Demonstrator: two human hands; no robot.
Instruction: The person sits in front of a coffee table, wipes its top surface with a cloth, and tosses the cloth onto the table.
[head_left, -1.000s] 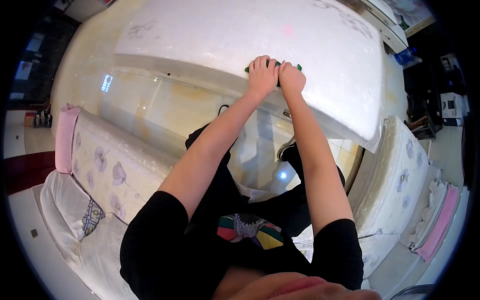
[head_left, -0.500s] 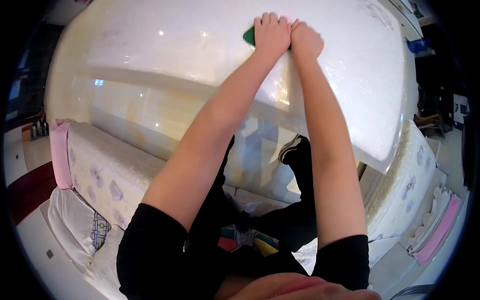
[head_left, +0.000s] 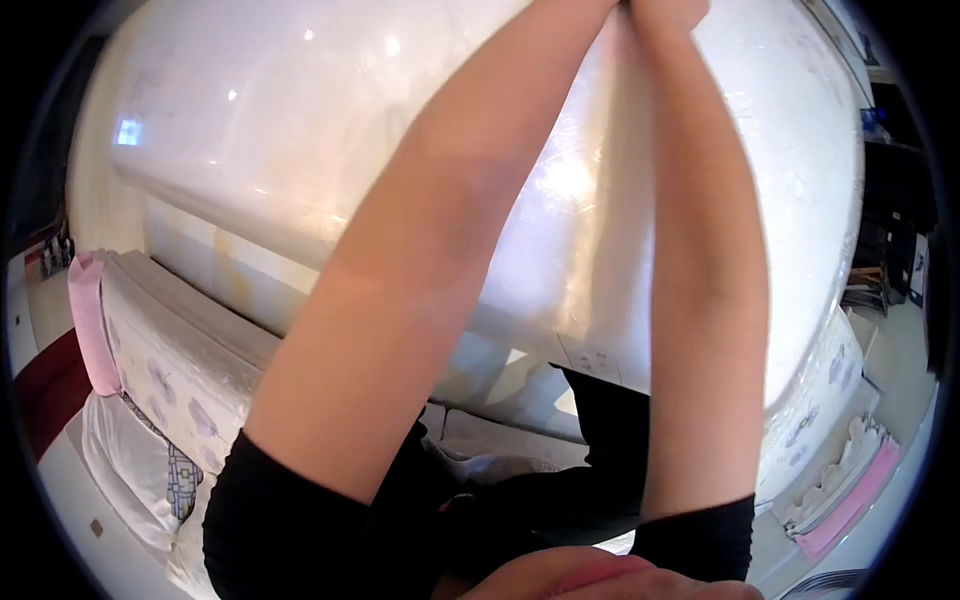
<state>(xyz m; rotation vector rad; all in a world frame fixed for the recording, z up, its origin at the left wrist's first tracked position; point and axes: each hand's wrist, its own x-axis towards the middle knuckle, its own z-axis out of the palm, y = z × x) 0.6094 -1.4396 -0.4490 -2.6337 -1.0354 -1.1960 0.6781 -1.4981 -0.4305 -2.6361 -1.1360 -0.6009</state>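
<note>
Both my arms stretch forward over a white table (head_left: 250,150) with a glossy, clear-looking cover. My left forearm runs out through the top edge, so my left hand is out of view. Only the lower part of my right hand (head_left: 678,12) shows at the top, close beside the left wrist and over the far part of the tabletop. Its fingers are cut off by the frame, and whatever they may hold is hidden. The dark green item from the earlier frame does not show now.
A floral-covered bench seat (head_left: 190,350) with a pink cloth (head_left: 92,325) stands at the left. Another floral-covered seat (head_left: 815,400) is at the right, near a pink-edged cloth (head_left: 850,500). My black-clad legs (head_left: 600,430) are below the table's near edge.
Both hands have gone forward, up past the top of the view, and the dark green item under them has left sight. The view has moved closer over the table.
</note>
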